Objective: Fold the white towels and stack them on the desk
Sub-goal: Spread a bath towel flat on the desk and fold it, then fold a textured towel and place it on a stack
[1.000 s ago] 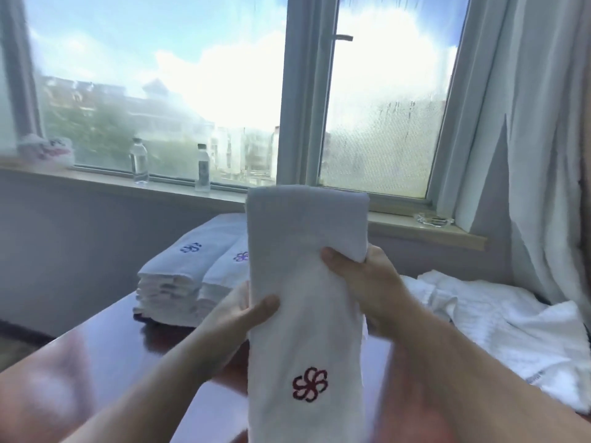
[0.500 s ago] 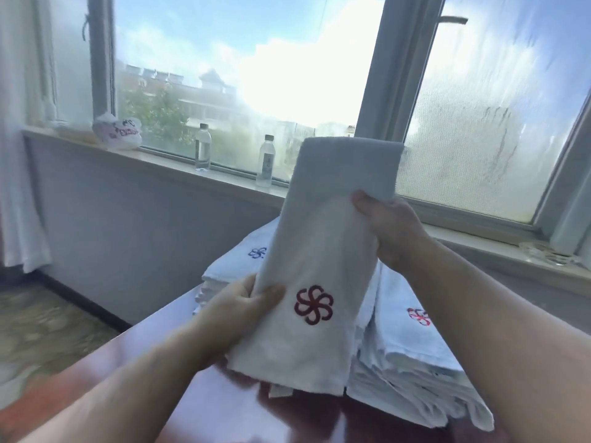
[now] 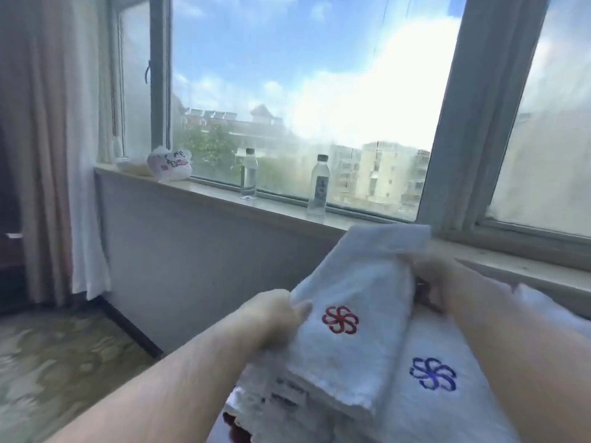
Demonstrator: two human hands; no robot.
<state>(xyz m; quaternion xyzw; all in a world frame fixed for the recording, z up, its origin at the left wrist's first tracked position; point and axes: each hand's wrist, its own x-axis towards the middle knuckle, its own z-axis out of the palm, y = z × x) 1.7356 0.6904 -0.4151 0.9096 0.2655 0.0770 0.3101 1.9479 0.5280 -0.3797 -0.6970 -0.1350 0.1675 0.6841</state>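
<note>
A folded white towel with a red flower emblem [image 3: 355, 318] lies tilted over the left side of a stack of folded white towels [image 3: 287, 407]. My left hand [image 3: 271, 318] pinches its left edge. My right hand [image 3: 428, 282] grips its right side near the top fold and is blurred. Beside it on the right lies a folded towel with a blue flower emblem [image 3: 447, 398], partly under my right forearm. Only a dark sliver of the desk [image 3: 230, 431] shows at the bottom.
Two clear water bottles [image 3: 249, 174] [image 3: 318, 187] and a white printed bag [image 3: 169, 164] stand on the window sill [image 3: 224, 195] beyond the stack. A curtain [image 3: 64, 148] hangs at the left. Patterned floor [image 3: 64, 362] lies at the lower left.
The towel with the red emblem came down from held upright in the air onto the left side of the stack. The view swung left and closer, and both hands moved down with it.
</note>
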